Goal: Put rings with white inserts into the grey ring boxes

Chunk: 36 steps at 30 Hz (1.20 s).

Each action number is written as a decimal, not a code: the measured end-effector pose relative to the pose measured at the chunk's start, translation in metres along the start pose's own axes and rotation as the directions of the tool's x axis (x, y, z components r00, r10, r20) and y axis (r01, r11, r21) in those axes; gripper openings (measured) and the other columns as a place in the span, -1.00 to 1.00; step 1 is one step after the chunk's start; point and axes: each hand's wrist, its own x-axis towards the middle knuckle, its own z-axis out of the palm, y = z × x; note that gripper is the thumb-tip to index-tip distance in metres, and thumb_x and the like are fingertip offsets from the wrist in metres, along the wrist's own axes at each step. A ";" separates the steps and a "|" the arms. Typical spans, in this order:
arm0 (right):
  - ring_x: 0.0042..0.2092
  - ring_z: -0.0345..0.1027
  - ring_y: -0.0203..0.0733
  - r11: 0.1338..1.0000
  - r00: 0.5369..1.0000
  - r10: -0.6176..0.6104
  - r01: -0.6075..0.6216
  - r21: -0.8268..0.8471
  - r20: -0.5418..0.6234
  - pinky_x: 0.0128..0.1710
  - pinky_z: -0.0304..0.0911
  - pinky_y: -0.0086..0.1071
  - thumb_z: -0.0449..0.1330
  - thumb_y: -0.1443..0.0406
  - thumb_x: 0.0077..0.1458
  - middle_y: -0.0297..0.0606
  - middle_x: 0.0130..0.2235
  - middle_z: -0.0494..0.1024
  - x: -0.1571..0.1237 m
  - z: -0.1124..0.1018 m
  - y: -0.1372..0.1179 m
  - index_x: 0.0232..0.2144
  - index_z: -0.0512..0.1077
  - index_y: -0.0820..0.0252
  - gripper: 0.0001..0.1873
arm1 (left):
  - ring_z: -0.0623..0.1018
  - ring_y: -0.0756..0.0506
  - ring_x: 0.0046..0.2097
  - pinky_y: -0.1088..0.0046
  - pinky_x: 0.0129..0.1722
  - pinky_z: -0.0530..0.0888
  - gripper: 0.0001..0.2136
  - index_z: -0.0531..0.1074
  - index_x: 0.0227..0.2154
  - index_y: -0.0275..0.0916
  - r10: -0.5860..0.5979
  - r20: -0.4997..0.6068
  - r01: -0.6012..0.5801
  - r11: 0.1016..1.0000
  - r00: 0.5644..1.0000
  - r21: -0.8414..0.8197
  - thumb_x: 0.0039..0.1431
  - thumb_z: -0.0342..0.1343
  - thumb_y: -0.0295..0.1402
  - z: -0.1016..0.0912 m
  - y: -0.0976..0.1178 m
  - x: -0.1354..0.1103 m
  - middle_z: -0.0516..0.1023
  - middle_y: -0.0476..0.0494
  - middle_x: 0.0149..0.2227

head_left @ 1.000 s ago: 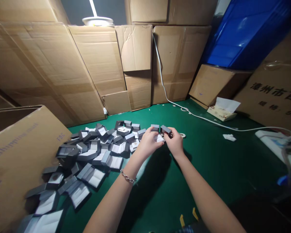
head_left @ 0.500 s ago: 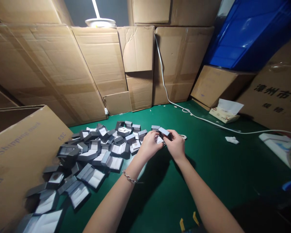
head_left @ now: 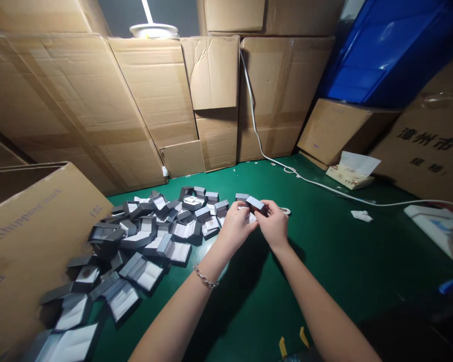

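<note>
Both my hands meet above the green table (head_left: 324,261), pinched on one small grey hinged box (head_left: 255,204) with a white inside. My left hand (head_left: 236,226), with a chain bracelet on its wrist, grips the box's near left side. My right hand (head_left: 275,224) has its fingers closed on the right side, under the raised grey lid. A heap of several open grey boxes (head_left: 147,241) with white linings lies just left of my hands.
A big cardboard carton (head_left: 26,241) stands at the left edge. Flattened cardboard (head_left: 154,95) lines the back. A white cable (head_left: 313,183) crosses the table to a power strip (head_left: 430,221). A tissue pack (head_left: 349,173), a crumpled scrap (head_left: 361,216) and a blue crate (head_left: 385,50) are right.
My hands stay together on the small box and have shifted only slightly; the box's lid looks tipped a little differently. The heap has not moved.
</note>
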 end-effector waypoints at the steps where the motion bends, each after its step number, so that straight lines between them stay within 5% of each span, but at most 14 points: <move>1: -0.30 0.31 -0.51 1.000 1.000 0.004 -0.004 0.018 0.011 -0.34 0.14 -0.72 0.13 0.09 -0.11 -0.24 -0.27 0.40 -0.001 0.001 0.001 -0.18 0.38 0.36 -0.50 | 0.36 -0.09 -0.08 0.55 -0.06 0.37 -0.79 0.43 -0.37 -0.44 0.006 -0.008 -0.006 1.000 1.000 -0.005 0.02 0.36 -0.71 0.001 -0.001 0.000 0.30 -0.19 -0.16; 8: -0.26 0.34 -0.49 0.992 0.999 0.038 -0.039 0.121 0.009 -0.31 0.21 -0.72 0.12 0.11 -0.11 -0.22 -0.22 0.40 -0.001 0.004 0.003 -0.14 0.33 0.36 -0.48 | 0.38 -0.07 -0.04 0.56 0.02 0.37 -0.45 0.29 -0.03 -0.48 -0.017 -0.161 -0.007 0.988 0.987 -0.151 -0.07 0.41 -0.73 0.014 -0.011 -0.003 0.00 -0.37 0.13; 14: -0.32 0.31 -0.50 0.994 0.996 0.062 -0.055 0.098 -0.070 -0.35 0.18 -0.73 0.13 0.14 -0.13 -0.21 -0.27 0.40 0.004 -0.002 -0.001 -0.19 0.38 0.40 -0.51 | 0.07 -0.18 0.18 0.45 0.14 0.24 -0.71 0.37 -0.15 -0.47 -0.099 -0.007 0.099 0.994 0.995 0.050 0.14 0.34 -0.58 0.020 -0.002 -0.006 0.09 -0.40 0.11; 19: -0.29 0.33 -0.49 0.991 0.996 0.068 -0.060 0.116 -0.065 -0.32 0.20 -0.73 0.14 0.11 -0.13 -0.21 -0.27 0.40 0.004 -0.002 -0.001 -0.18 0.38 0.39 -0.49 | 0.08 -0.14 0.18 0.43 0.17 0.19 -0.79 0.39 -0.16 -0.40 -0.071 -0.034 0.073 0.995 0.997 0.069 0.21 0.29 -0.54 0.015 0.000 -0.008 0.06 -0.28 0.13; 26: -0.29 0.34 -0.47 0.978 0.994 0.101 -0.089 0.191 -0.052 -0.35 0.22 -0.74 0.16 0.11 -0.18 -0.20 -0.26 0.40 0.005 -0.001 -0.002 -0.19 0.37 0.41 -0.46 | 0.41 -0.08 -0.27 0.54 -0.30 0.34 -0.83 0.41 -0.18 -0.41 -0.042 0.011 0.042 0.999 0.999 -0.021 0.23 0.27 -0.58 0.013 -0.005 -0.007 0.39 -0.06 -0.28; 29: -0.27 0.34 -0.46 0.972 0.995 0.082 -0.067 0.227 -0.057 -0.32 0.24 -0.73 0.16 0.09 -0.21 -0.20 -0.24 0.40 0.005 0.001 0.000 -0.18 0.35 0.43 -0.42 | 0.40 -0.06 -0.24 0.59 -0.30 0.31 -0.71 0.40 -0.11 -0.41 -0.070 -0.021 0.065 0.980 0.997 -0.190 0.15 0.30 -0.67 0.016 -0.009 -0.004 0.39 -0.07 -0.22; 31: -0.26 0.34 -0.46 0.968 0.996 0.073 -0.057 0.243 -0.060 -0.29 0.25 -0.72 0.16 0.09 -0.22 -0.20 -0.24 0.40 0.005 0.001 0.001 -0.19 0.34 0.44 -0.41 | 0.40 -0.06 -0.21 0.62 -0.32 0.33 -0.61 0.34 -0.01 -0.42 -0.199 0.061 0.206 0.884 0.978 -0.420 0.14 0.29 -0.70 0.017 -0.011 -0.001 0.37 -0.12 -0.16; 33: -0.27 0.34 -0.47 0.964 0.995 0.076 -0.058 0.258 -0.059 -0.29 0.25 -0.72 0.15 0.09 -0.23 -0.20 -0.24 0.40 0.005 0.000 0.000 -0.19 0.32 0.45 -0.41 | 0.44 -0.07 -0.27 0.65 -0.45 0.35 -0.59 0.25 0.07 -0.46 -0.298 0.252 0.390 0.673 0.921 -0.629 0.22 0.23 -0.68 0.016 -0.011 0.000 0.38 -0.19 -0.19; 36: -0.34 0.31 -0.48 0.960 0.993 0.092 -0.070 0.271 -0.068 -0.37 0.22 -0.71 0.14 0.06 -0.23 -0.18 -0.28 0.39 0.008 -0.004 -0.003 -0.20 0.31 0.47 -0.38 | 0.46 -0.08 -0.41 0.68 -0.59 0.34 -0.62 0.13 0.15 -0.45 -0.255 0.473 0.536 0.351 0.843 -0.768 0.36 0.09 -0.61 0.010 -0.010 0.000 0.38 -0.25 -0.25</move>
